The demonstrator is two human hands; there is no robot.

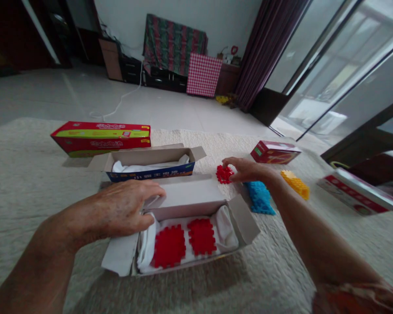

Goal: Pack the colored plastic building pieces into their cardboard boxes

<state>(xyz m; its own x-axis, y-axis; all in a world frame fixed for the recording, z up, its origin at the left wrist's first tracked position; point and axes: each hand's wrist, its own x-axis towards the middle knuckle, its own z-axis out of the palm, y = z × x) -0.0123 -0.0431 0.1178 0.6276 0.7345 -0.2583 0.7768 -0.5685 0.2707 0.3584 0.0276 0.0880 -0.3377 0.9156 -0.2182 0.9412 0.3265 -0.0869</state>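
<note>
The small red block (223, 174) lies flat on the cream textured cover (26, 174), just beyond the far right corner of the near open box (246, 223). It is bright red plastic with toothed edges, about as wide as it is long, so no long axis or heading can be told. The right hand (249, 171) reaches in from the right with its grip curved over the block's right edge, fingers on the far side and thumb on the near side; whether it actually clamps the block cannot be told. The left hand (124, 208) rests palm down on the near box's left end, its grip loose and open, with the fingertips on the folded-back white lid panel (186, 194). This box runs left to right with its open top facing up. Inside, two larger red blocks (169, 245) lie flat side by side on a white cloth (227, 220). Just beside the right forearm lie a blue block (260, 197) and a yellow block (295, 183). Behind the near box stands a second open box (150, 174) with a blue side, and farther back a closed red and yellow box (101, 137).
</note>
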